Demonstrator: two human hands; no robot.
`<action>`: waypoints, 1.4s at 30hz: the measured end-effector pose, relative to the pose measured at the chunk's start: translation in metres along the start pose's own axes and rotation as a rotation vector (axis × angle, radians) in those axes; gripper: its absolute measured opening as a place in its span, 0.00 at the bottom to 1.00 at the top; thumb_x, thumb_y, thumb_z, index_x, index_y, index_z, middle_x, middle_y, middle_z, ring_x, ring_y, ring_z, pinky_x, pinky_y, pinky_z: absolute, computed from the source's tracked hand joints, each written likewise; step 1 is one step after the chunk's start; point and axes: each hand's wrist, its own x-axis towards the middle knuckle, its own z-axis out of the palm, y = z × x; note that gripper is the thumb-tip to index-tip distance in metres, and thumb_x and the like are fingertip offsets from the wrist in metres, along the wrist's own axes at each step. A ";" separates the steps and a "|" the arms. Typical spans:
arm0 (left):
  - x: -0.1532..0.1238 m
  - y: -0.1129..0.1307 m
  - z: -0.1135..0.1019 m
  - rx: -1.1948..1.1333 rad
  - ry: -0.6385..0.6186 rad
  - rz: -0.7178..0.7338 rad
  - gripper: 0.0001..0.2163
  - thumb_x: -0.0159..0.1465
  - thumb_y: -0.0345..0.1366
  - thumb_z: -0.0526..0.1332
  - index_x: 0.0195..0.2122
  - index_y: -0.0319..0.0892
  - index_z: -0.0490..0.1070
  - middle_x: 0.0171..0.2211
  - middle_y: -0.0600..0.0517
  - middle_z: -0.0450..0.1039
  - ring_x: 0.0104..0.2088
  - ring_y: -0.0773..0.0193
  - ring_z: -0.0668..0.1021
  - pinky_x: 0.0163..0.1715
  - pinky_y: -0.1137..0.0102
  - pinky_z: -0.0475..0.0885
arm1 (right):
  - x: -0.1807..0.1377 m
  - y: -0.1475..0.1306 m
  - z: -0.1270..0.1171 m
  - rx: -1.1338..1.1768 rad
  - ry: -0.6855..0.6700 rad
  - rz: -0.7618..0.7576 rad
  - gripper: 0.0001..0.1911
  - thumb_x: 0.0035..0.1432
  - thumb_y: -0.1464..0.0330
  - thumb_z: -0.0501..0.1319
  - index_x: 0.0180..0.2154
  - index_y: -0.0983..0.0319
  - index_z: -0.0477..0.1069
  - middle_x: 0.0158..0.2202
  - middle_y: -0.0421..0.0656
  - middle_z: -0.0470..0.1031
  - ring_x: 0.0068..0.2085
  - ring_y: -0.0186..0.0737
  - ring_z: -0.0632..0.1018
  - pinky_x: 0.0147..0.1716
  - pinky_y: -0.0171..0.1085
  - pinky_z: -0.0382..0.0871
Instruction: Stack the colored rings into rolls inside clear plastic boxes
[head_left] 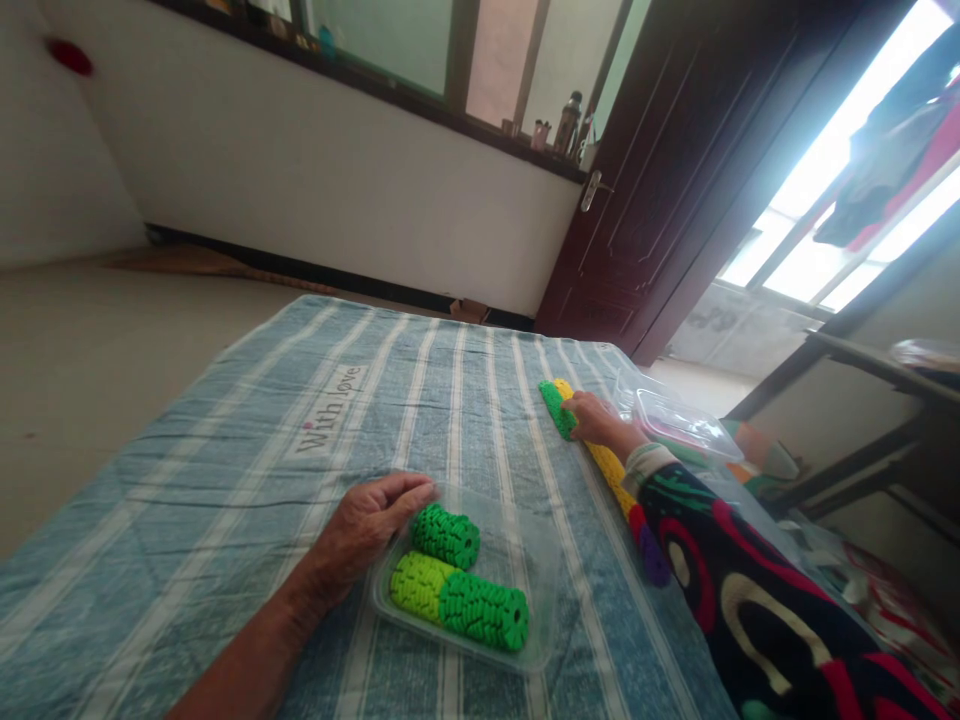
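A clear plastic box stands on the bed-like surface in front of me. In it lie a short green roll and a longer roll, half lime and half green; both look like stacked notched discs with a centre hole. My left hand grips the box's far left corner, thumb along the rim. Farther off to the right, my right hand closes its fingers on a green roll. Beside and behind it runs a row of yellow pieces, ending in red and purple, partly hidden by my sleeve.
Blue striped cloth covers the surface. Clear lidded containers stand along its right edge, with a dark metal frame beyond. Behind are a dark red door and a ledge holding a flask.
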 end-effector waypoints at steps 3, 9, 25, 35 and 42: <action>0.000 0.000 0.000 0.000 0.001 0.008 0.17 0.53 0.50 0.66 0.36 0.44 0.79 0.27 0.55 0.75 0.28 0.64 0.72 0.30 0.73 0.67 | 0.003 0.002 0.000 -0.006 -0.007 -0.004 0.24 0.47 0.68 0.69 0.49 0.60 0.73 0.47 0.49 0.72 0.50 0.50 0.73 0.41 0.37 0.66; -0.001 0.003 0.000 0.007 0.015 0.026 0.17 0.52 0.50 0.67 0.35 0.44 0.79 0.26 0.55 0.75 0.28 0.63 0.72 0.29 0.72 0.67 | 0.006 0.003 0.000 -0.008 -0.003 -0.009 0.25 0.45 0.68 0.70 0.48 0.60 0.73 0.49 0.48 0.72 0.50 0.49 0.74 0.40 0.35 0.67; -0.002 0.004 0.001 -0.007 -0.011 0.014 0.18 0.53 0.50 0.66 0.36 0.42 0.78 0.29 0.54 0.76 0.31 0.63 0.73 0.33 0.71 0.67 | 0.006 -0.006 -0.014 -0.047 -0.021 -0.100 0.13 0.49 0.74 0.64 0.40 0.61 0.73 0.38 0.44 0.77 0.41 0.43 0.76 0.33 0.33 0.62; -0.004 0.005 0.003 0.014 0.019 0.050 0.17 0.52 0.50 0.66 0.35 0.41 0.79 0.26 0.54 0.75 0.27 0.64 0.72 0.29 0.71 0.67 | -0.018 -0.023 -0.035 0.021 0.026 -0.145 0.08 0.48 0.76 0.64 0.33 0.61 0.76 0.33 0.43 0.76 0.37 0.42 0.76 0.33 0.34 0.60; -0.004 0.000 0.005 0.031 0.018 0.053 0.16 0.54 0.49 0.64 0.34 0.41 0.78 0.25 0.55 0.74 0.26 0.64 0.72 0.29 0.72 0.66 | -0.082 -0.087 -0.081 0.330 0.141 -0.643 0.02 0.55 0.71 0.64 0.33 0.60 0.73 0.32 0.38 0.73 0.34 0.32 0.71 0.34 0.32 0.59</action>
